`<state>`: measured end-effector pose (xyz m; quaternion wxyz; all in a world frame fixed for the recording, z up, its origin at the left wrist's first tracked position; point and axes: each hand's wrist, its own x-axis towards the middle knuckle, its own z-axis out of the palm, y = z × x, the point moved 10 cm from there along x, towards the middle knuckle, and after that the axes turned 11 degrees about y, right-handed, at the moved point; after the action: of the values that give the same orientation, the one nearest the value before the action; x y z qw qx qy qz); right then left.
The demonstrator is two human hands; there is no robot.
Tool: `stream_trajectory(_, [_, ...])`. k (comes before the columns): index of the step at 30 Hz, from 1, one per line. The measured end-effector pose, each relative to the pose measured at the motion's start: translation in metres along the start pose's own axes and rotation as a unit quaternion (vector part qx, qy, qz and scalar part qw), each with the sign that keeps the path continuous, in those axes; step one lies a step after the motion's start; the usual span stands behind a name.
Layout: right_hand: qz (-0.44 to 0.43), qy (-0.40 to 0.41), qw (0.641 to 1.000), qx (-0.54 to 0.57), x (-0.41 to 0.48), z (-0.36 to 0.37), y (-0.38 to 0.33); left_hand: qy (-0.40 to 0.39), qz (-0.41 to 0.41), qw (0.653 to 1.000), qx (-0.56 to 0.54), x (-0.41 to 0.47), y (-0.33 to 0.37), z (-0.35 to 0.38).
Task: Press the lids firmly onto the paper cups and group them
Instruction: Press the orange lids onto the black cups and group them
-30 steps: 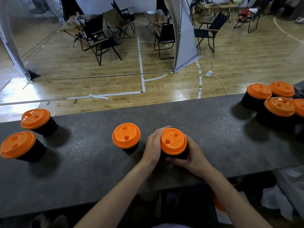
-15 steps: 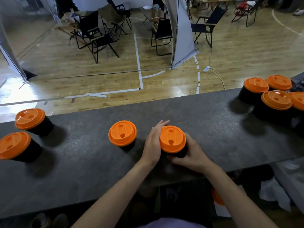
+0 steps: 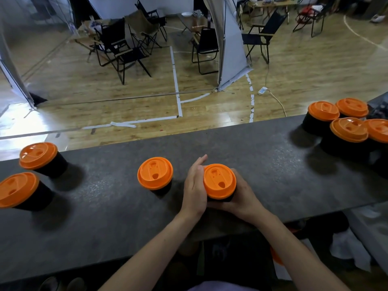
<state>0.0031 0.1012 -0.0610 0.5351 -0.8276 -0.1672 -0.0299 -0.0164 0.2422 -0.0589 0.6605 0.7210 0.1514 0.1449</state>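
Fingers (image 3: 199,164) of the left hand (image 3: 194,191) lie straight and flat against the lidded paper cup (image 3: 220,198) at the middle of the table (image 3: 105,217); the right hand (image 3: 244,199) curls round its other side. It looks light and thin-walled, probably easy to crush — best held low on the wall, pressing the stiffer lid (image 3: 219,181) at its rim.

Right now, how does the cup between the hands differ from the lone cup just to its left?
The held cup has the left hand flat against its side and the right hand wrapped round it; the lone cup stands untouched. The held cup is closer than the lone cup to the grouped cups on the right. Both are upright, black, with orange lids on.
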Motion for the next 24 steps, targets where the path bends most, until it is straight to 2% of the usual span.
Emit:
stream_trajectory(5, [0.023,-0.019,0.999,0.013,0.0,-0.002,0.014,-0.038,-0.008,0.999,-0.004,0.003,0.012,0.008])
stream_trajectory(11, [0.036,-0.014,0.998,0.048,0.0,-0.004,0.01,0.004,0.01,1.0,-0.013,0.001,0.012,0.004])
stream_trajectory(13, [0.072,-0.01,0.995,0.071,0.001,-0.007,0.01,0.004,0.007,1.0,-0.03,0.003,0.018,0.004])
stream_trajectory(17, [0.175,-0.008,0.971,0.164,-0.006,-0.005,0.001,-0.052,0.043,0.996,-0.051,-0.005,0.048,0.005])
stream_trajectory(21, [0.195,0.024,0.95,0.242,-0.02,-0.002,-0.04,-0.08,0.025,0.991,-0.103,-0.018,0.073,-0.009])
stream_trajectory(24, [0.205,0.019,0.934,0.292,-0.031,-0.004,-0.073,-0.115,-0.025,0.977,-0.176,-0.032,0.098,-0.018])
